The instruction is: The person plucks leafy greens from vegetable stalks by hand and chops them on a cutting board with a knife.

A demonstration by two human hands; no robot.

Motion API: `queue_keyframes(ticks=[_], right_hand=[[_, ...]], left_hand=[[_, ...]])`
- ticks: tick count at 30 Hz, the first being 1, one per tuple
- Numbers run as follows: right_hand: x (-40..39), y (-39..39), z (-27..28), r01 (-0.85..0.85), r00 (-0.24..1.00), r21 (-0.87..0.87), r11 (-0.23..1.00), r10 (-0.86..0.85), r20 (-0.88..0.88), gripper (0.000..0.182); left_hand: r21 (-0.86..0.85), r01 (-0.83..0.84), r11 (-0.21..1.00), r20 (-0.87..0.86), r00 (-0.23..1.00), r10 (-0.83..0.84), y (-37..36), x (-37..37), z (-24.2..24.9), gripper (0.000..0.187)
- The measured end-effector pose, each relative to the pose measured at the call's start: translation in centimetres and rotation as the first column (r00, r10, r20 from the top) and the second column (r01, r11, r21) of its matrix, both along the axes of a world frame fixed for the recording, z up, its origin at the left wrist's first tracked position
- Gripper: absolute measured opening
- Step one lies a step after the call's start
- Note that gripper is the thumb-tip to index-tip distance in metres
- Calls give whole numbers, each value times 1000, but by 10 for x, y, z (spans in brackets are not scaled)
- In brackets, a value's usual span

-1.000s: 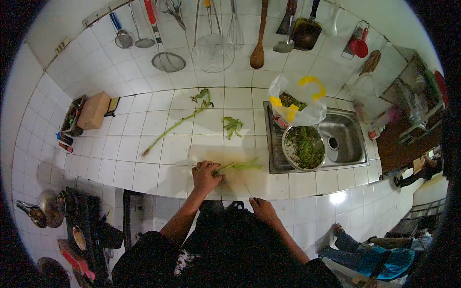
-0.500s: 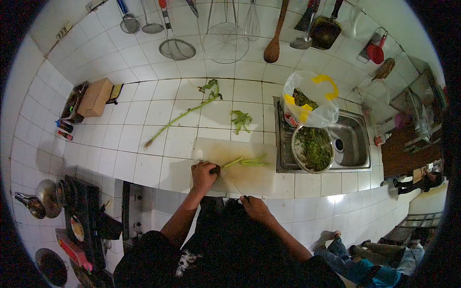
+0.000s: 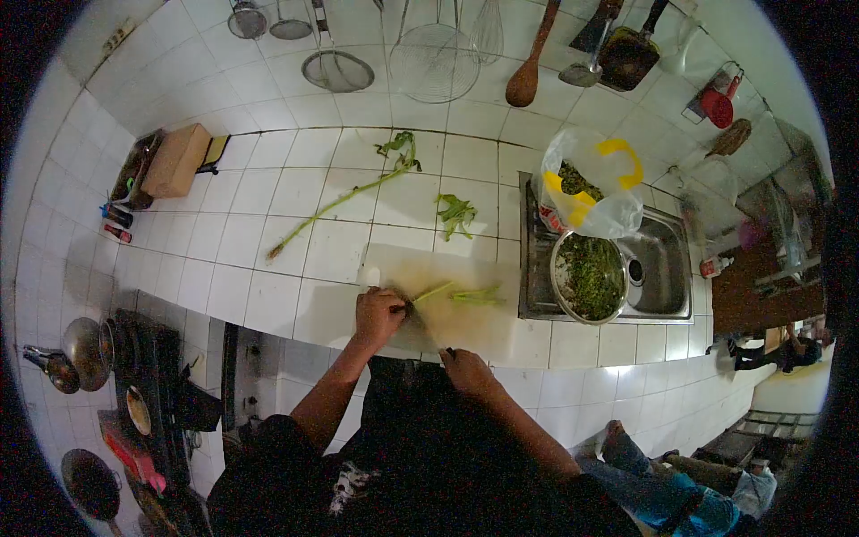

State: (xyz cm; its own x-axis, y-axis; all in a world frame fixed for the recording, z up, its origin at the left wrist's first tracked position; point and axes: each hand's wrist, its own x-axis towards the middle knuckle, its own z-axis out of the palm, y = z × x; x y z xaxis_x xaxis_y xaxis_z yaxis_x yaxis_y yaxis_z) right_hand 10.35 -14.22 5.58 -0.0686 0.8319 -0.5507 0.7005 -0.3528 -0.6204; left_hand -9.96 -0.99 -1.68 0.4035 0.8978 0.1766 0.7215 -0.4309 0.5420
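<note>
The board lay on the bench, with a pale stalk on its middle and cut pieces just to the right of that. The left hand was bunched over the board's left part, fingertips curled by the stalk's end; blur hid whether its grip was on the stalk. The right hand, at the board's near edge, had its grip closed around the knife, whose blade slanted up toward those fingertips. That closeness looked the chief danger: a rolling stalk or sliding blade could nick a finger. A stem and a leaf lay beyond the board. To its right stood the bowl, heaped with greens that a knock might spill.
</note>
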Motion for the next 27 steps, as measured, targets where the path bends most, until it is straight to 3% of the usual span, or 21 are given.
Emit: queue_keyframes(ticks=[2, 4, 6, 11, 15, 17, 23, 27], right_hand=[[-3, 5, 10, -15, 999, -32, 999, 16, 51, 46], [-5, 10, 21, -8, 1000, 108, 994, 11, -22, 58], [2, 6, 0, -48, 999, 116, 992, 49, -9, 57], [19, -17, -9, -52, 999, 81, 995, 51, 19, 54], [26, -32, 4, 110, 994, 39, 993, -109, -24, 48], [31, -36, 12, 163, 986, 8, 987, -163, -24, 48], [47, -40, 4, 300, 954, 142, 943, -294, -63, 47], [59, -48, 10, 341, 940, 163, 926, -335, -65, 50]], left_hand=[[-25, 10, 1000, -16, 1000, -10, 2, 0, 0, 16], [-42, -10, 999, -38, 999, 8, 5, -4, 0, 16], [-19, 10, 1000, 40, 999, -9, 4, -3, -1, 18], [-42, -91, 995, -59, 994, 88, -5, -2, 21, 21], [42, -169, 985, -85, 981, 172, -8, 9, 34, 20], [105, -209, 972, -10, 977, 211, -7, 22, 42, 23], [62, -140, 988, -178, 973, 149, -7, 46, 36, 22], [117, -126, 985, -107, 985, 138, 1, 51, 29, 14]])
